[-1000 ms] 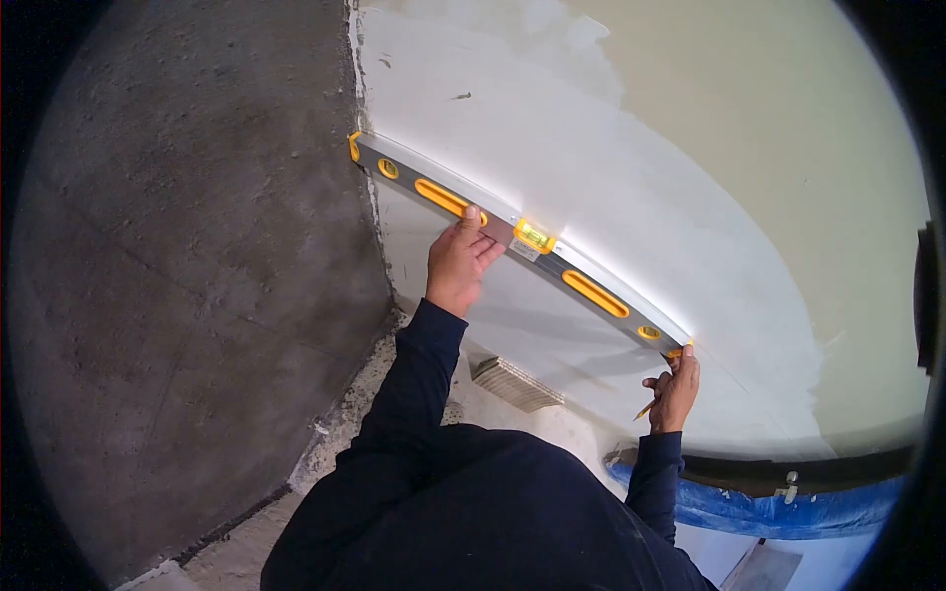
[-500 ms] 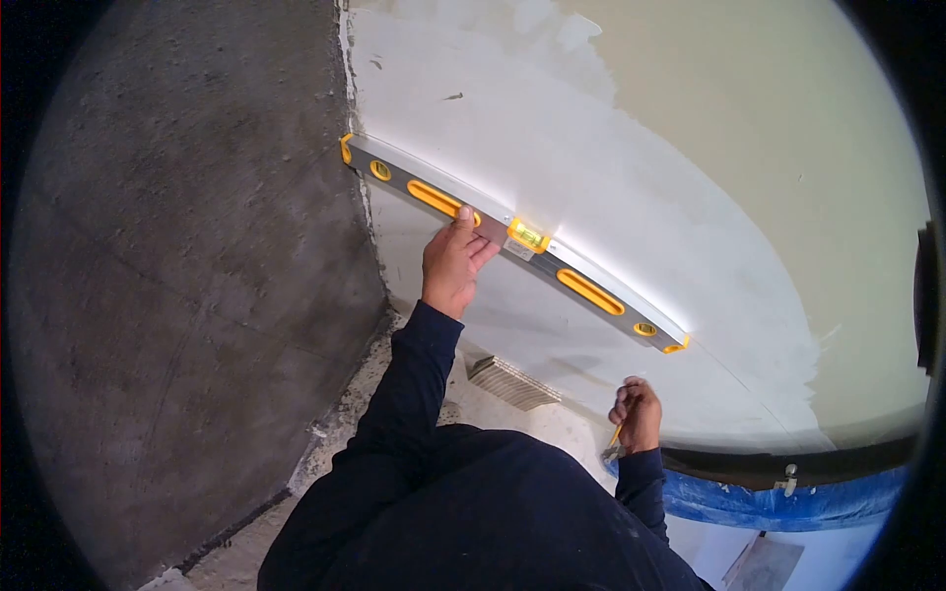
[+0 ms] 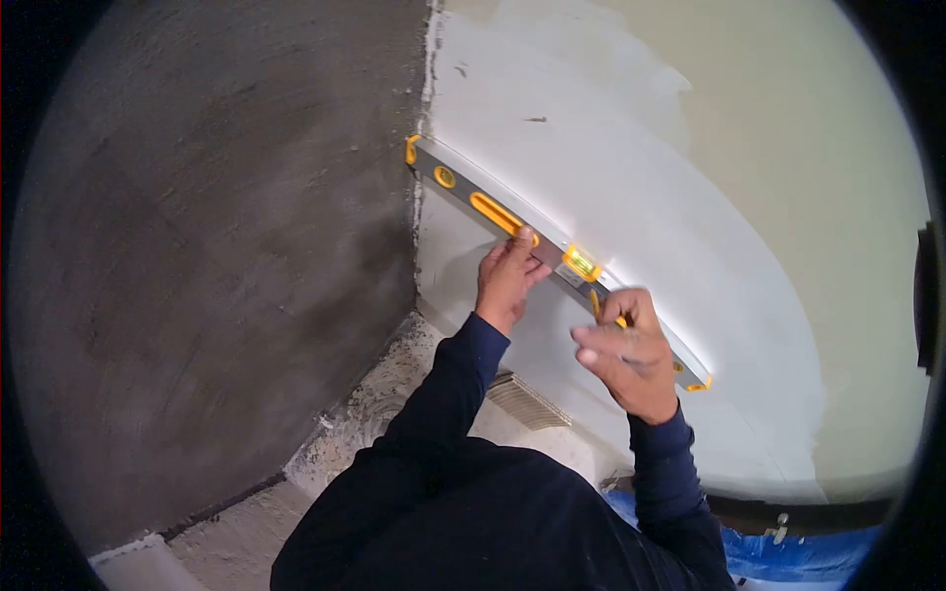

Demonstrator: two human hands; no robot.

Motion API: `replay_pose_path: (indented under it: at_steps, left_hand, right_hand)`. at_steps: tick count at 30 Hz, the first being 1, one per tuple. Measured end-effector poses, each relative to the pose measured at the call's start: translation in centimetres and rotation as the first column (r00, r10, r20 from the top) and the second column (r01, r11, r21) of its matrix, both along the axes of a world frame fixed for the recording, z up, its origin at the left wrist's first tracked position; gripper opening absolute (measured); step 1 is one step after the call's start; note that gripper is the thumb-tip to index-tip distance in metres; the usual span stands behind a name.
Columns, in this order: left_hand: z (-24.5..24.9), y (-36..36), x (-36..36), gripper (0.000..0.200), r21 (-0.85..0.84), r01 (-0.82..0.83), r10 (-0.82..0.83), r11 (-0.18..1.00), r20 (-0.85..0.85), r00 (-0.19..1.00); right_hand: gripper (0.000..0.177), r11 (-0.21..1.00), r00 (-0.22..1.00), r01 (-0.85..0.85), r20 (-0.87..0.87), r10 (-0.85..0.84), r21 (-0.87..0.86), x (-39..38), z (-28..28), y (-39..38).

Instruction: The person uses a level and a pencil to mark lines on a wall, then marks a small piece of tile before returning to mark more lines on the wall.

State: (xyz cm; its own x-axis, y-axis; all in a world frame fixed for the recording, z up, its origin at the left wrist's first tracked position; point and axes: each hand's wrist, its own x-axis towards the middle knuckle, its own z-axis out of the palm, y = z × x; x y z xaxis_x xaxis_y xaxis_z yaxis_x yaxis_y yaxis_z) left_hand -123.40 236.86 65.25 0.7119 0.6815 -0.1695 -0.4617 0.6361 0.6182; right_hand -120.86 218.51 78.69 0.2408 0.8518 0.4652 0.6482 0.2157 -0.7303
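Mid-frame, the left hand (image 3: 505, 284) pinches the level (image 3: 581, 264) between thumb and fingers, and one bump from the right hand (image 3: 636, 355), fingers gripping a pencil (image 3: 595, 303), could tilt it!

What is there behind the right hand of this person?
Behind the right hand runs the spirit level, with the white wall beyond. The level's lower yellow end cap shows past the hand; the stretch that the hand covers cannot be seen.
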Motion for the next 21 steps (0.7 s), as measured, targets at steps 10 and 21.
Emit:
replay_pose_path:
  at_steps: [10,21]
  left_hand:
    - [-1.1,0.0,-0.1,0.035,-0.143,-0.014,0.046,0.990,0.220,0.974]
    - [-0.6,-0.2,-0.5,0.033,-0.063,-0.092,0.095,0.994,0.046,0.994]
  right_hand:
    - [0.018,0.940,0.969,0.223,0.046,-0.243,0.259,-1.8,-1.4,17.9]
    - [0.012,0.881,0.872,0.383,0.206,-0.445,0.279,-1.0,-5.2,24.4]
